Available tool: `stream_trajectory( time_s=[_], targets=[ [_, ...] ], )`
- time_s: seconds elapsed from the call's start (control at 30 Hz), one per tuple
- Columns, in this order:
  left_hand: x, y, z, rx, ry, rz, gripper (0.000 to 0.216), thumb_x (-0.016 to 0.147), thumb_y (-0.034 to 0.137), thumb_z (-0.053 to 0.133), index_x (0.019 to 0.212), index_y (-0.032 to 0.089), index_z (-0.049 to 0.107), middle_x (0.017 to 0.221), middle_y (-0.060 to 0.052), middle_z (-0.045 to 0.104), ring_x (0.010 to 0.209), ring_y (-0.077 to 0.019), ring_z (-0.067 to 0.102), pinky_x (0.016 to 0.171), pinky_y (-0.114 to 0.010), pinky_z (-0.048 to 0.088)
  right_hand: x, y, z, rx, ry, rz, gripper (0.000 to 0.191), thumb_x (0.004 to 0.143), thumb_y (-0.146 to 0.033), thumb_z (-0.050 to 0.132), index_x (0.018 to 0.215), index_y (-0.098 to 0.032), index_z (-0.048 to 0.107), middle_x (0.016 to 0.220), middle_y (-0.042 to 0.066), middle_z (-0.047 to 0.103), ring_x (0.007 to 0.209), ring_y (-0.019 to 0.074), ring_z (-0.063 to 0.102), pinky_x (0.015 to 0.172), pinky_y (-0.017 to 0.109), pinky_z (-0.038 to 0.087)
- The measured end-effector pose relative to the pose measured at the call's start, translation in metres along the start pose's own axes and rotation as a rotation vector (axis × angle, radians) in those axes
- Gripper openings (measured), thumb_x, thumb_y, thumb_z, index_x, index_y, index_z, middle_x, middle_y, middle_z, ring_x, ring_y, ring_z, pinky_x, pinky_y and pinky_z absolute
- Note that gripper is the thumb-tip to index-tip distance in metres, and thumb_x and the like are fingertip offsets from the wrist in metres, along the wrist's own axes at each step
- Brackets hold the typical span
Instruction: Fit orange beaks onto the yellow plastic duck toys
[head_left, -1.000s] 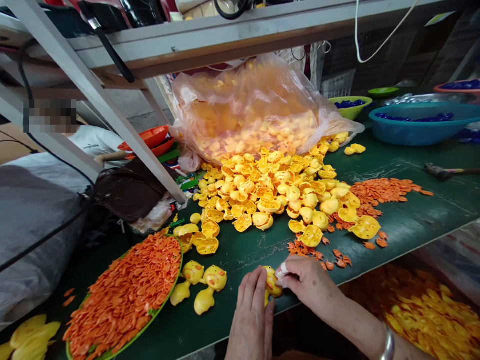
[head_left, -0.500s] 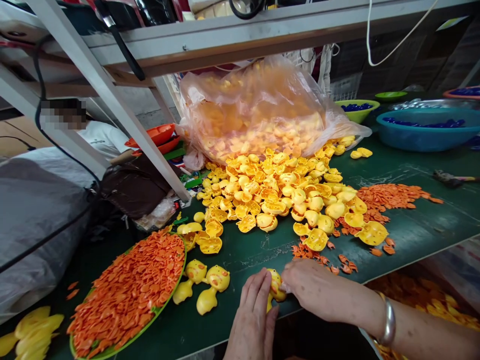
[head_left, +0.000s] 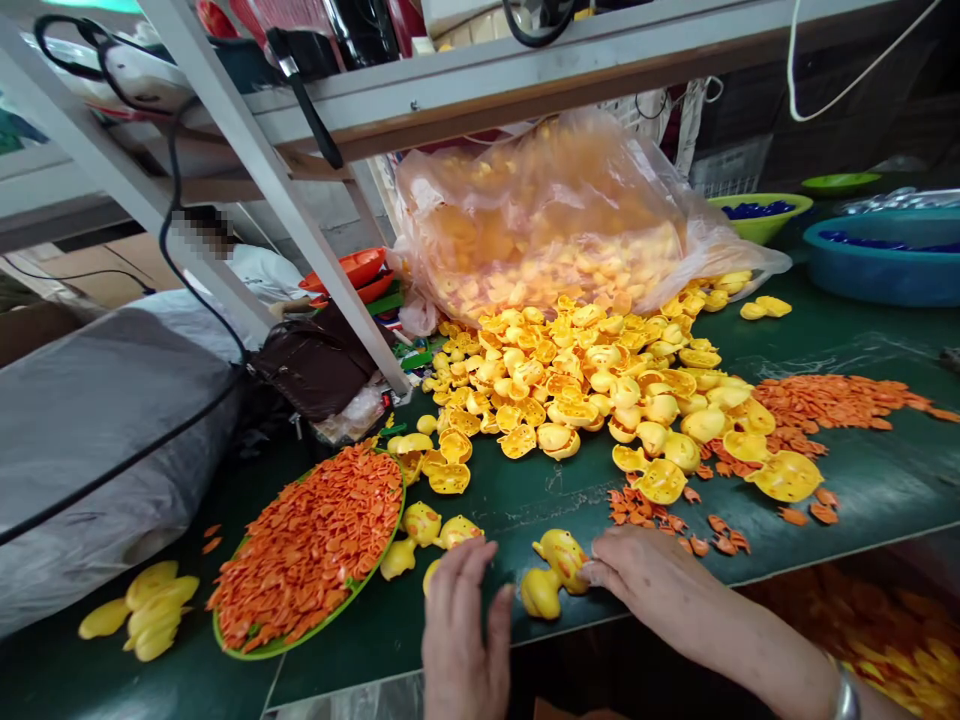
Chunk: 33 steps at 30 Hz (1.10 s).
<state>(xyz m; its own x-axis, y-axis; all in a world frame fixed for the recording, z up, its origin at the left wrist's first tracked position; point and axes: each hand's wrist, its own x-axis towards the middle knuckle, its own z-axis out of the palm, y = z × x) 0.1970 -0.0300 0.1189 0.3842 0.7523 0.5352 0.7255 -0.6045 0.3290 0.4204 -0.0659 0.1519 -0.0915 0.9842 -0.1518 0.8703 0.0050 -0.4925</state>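
Note:
Near the table's front edge, a yellow plastic toy duck shell (head_left: 561, 556) with orange markings lies beside a rounded yellow piece (head_left: 541, 593). My right hand (head_left: 649, 578) has its fingers closed at the shell's right edge, its thumb and fingertips against it. My left hand (head_left: 465, 625) is apart from that shell, fingers stretched out and thumb spread, holding nothing. Its fingertips partly cover a second marked duck shell (head_left: 459, 531). Another such shell (head_left: 421, 523) sits just left of it. A green-rimmed tray (head_left: 259, 652) heaped with small orange parts (head_left: 315, 540) stands further left.
A heap of yellow shells (head_left: 585, 370) spills from a clear plastic bag (head_left: 540, 210). Loose orange parts (head_left: 832, 400) lie to the right. A blue basin (head_left: 885, 265) stands at the back right. A slanting shelf post (head_left: 300, 215) rises at left, with a person behind it.
My left hand has moved left, away from the duck shell that both hands were around, towards the other shells. My right hand stays at that shell. The view has shifted slightly left.

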Motion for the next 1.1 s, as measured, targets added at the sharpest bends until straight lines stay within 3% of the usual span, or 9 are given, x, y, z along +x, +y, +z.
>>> stream_trajectory(
  time_s=[0.07, 0.27, 0.4, 0.53, 0.63, 0.83, 0.93, 1.03, 1.1],
  targets=[
    [-0.001, -0.016, -0.009, 0.137, 0.086, -0.052, 0.032, 0.088, 0.033, 0.050, 0.116, 0.018, 0.051, 0.111, -0.011, 0.058, 0.107, -0.0251, 0.053, 0.089, -0.044, 0.049, -0.002, -0.001, 0.002, 0.043, 0.023, 0.082, 0.029, 0.089, -0.034, 0.051, 0.065, -0.018, 0.057, 0.071, 0.002, 0.063, 0.069, 0.0179, 0.058, 0.059, 0.027, 0.032],
    [-0.006, -0.038, -0.006, 0.172, -0.045, -0.102, 0.031, 0.088, 0.037, 0.047, 0.114, 0.020, 0.050, 0.105, -0.009, 0.060, 0.098, -0.0241, 0.058, 0.082, -0.043, 0.052, -0.008, 0.011, 0.016, 0.285, 0.137, 0.195, 0.010, 0.078, -0.029, 0.062, 0.077, -0.020, 0.058, 0.074, 0.000, 0.066, 0.069, 0.0168, 0.059, 0.065, 0.027, 0.039],
    [-0.003, -0.013, 0.003, -0.024, 0.026, -0.130, 0.027, 0.087, 0.034, 0.051, 0.112, 0.022, 0.048, 0.106, -0.008, 0.058, 0.100, -0.0207, 0.059, 0.084, -0.037, 0.052, -0.013, 0.013, 0.026, 0.412, 0.139, 0.227, 0.021, 0.079, -0.039, 0.056, 0.071, -0.020, 0.059, 0.069, 0.001, 0.066, 0.066, 0.0175, 0.059, 0.062, 0.027, 0.039],
    [-0.004, 0.022, 0.018, -0.304, -0.105, -0.124, 0.024, 0.084, 0.027, 0.053, 0.107, 0.023, 0.049, 0.108, -0.008, 0.057, 0.101, -0.0190, 0.058, 0.083, -0.033, 0.051, -0.017, 0.008, 0.034, 0.489, 0.088, 0.236, 0.033, 0.081, -0.045, 0.049, 0.061, -0.019, 0.053, 0.062, 0.004, 0.063, 0.060, 0.0178, 0.056, 0.055, 0.027, 0.039],
    [-0.007, 0.036, 0.030, -0.445, -0.108, -0.127, 0.025, 0.083, 0.028, 0.054, 0.107, 0.023, 0.053, 0.111, -0.009, 0.057, 0.104, -0.0209, 0.056, 0.087, -0.036, 0.048, -0.017, 0.005, 0.036, 0.556, 0.080, 0.251, 0.032, 0.080, -0.045, 0.049, 0.061, -0.019, 0.052, 0.061, 0.004, 0.062, 0.058, 0.0177, 0.057, 0.053, 0.027, 0.040],
    [0.009, 0.038, 0.027, -0.833, -0.025, -0.661, 0.039, 0.075, 0.042, 0.064, 0.105, 0.021, 0.052, 0.097, -0.005, 0.064, 0.086, -0.0172, 0.063, 0.077, -0.028, 0.050, -0.014, -0.004, 0.039, 0.832, 0.008, 0.292, 0.037, 0.080, -0.051, 0.052, 0.072, -0.016, 0.058, 0.065, 0.006, 0.063, 0.062, 0.0196, 0.061, 0.049, 0.026, 0.044],
    [0.016, 0.042, 0.022, -1.031, 0.001, -0.792, 0.041, 0.075, 0.044, 0.064, 0.105, 0.019, 0.050, 0.092, -0.004, 0.066, 0.082, -0.0152, 0.064, 0.073, -0.024, 0.050, -0.011, -0.017, 0.038, 1.086, 0.037, 0.268, 0.043, 0.075, -0.052, 0.061, 0.097, -0.014, 0.059, 0.077, 0.006, 0.066, 0.072, 0.0205, 0.062, 0.057, 0.028, 0.048],
    [0.012, 0.051, 0.020, -0.992, -0.003, -0.733, 0.039, 0.077, 0.044, 0.062, 0.105, 0.020, 0.050, 0.097, -0.006, 0.066, 0.087, -0.0176, 0.064, 0.076, -0.028, 0.051, -0.005, -0.034, 0.034, 1.422, 0.023, 0.126, 0.060, 0.072, -0.043, 0.071, 0.121, -0.018, 0.047, 0.098, 0.006, 0.066, 0.089, 0.0190, 0.061, 0.078, 0.030, 0.048],
    [0.006, 0.054, 0.016, -0.847, -0.016, -0.575, 0.038, 0.076, 0.043, 0.063, 0.106, 0.021, 0.053, 0.105, -0.008, 0.064, 0.096, -0.0206, 0.062, 0.085, -0.033, 0.049, 0.000, -0.041, 0.034, 1.597, 0.065, 0.115, 0.057, 0.069, -0.037, 0.076, 0.116, -0.020, 0.050, 0.101, 0.004, 0.065, 0.093, 0.0176, 0.059, 0.084, 0.030, 0.045]
  ],
)
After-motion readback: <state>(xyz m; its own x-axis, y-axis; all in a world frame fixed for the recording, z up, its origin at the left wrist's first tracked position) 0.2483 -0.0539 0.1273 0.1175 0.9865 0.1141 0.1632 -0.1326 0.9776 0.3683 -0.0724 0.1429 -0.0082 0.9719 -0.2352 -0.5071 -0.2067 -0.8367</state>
